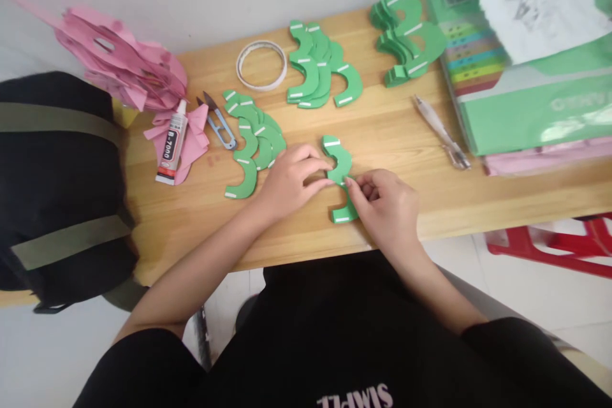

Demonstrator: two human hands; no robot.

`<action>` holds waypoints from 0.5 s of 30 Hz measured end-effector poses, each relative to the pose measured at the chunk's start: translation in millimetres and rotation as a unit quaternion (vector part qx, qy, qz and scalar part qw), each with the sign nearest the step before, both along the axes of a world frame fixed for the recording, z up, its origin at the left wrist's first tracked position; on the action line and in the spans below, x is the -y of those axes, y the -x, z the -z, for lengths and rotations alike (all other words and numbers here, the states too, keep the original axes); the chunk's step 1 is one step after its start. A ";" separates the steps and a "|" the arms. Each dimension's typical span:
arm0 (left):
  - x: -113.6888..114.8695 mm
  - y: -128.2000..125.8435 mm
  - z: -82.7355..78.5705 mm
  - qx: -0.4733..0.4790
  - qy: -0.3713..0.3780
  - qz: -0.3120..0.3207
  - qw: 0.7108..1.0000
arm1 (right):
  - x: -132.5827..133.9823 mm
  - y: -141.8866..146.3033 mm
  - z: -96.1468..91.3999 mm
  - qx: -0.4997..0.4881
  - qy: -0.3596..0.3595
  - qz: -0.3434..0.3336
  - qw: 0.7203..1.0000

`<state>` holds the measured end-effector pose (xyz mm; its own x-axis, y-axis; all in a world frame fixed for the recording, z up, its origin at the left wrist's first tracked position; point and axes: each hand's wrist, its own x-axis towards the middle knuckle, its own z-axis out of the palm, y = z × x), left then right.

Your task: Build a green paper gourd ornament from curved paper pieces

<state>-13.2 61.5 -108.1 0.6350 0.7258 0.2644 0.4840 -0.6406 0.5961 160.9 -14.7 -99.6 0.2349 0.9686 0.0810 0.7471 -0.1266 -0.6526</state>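
Observation:
In front of me on the table lies a green curved cut-out (340, 162), shaped like a "3", with short white strips on it. From its left side the thumb and fingertips of my left hand (294, 180) pinch its edge. My right hand (388, 201) grips the middle with thumb and curled fingers, covering part of the lower curve. Left of my left hand is an overlapping group of similar green cut-outs (246, 166). Farther back are another green group (306, 76) and a thicker green stack (406, 41), also with white strips.
A tape roll (239, 70), blue thread snips (222, 127), a B-7000 glue tube (172, 146) and pink cut-outs (124, 64) sit at left. A black bag (57, 172) overlaps the left edge. At right lie a pen (440, 131) and a green package (535, 108).

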 end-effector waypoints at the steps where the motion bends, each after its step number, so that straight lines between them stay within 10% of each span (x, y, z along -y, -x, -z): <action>1: -0.4 0.3 1.0 0.001 0.001 0.002 1.000 | 0.4 -1.8 0.1 -0.010 0.006 -0.003 1.000; 15: -1.6 0.4 3.4 0.031 0.004 0.002 1.000 | 32.8 -5.7 3.1 0.076 -0.094 -0.121 0.985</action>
<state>-13.6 63.1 -111.5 0.6208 0.7251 0.2980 0.4433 -0.6383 0.6293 166.6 -47.5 -102.7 -0.0292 0.9595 0.2803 0.8316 0.1790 -0.5258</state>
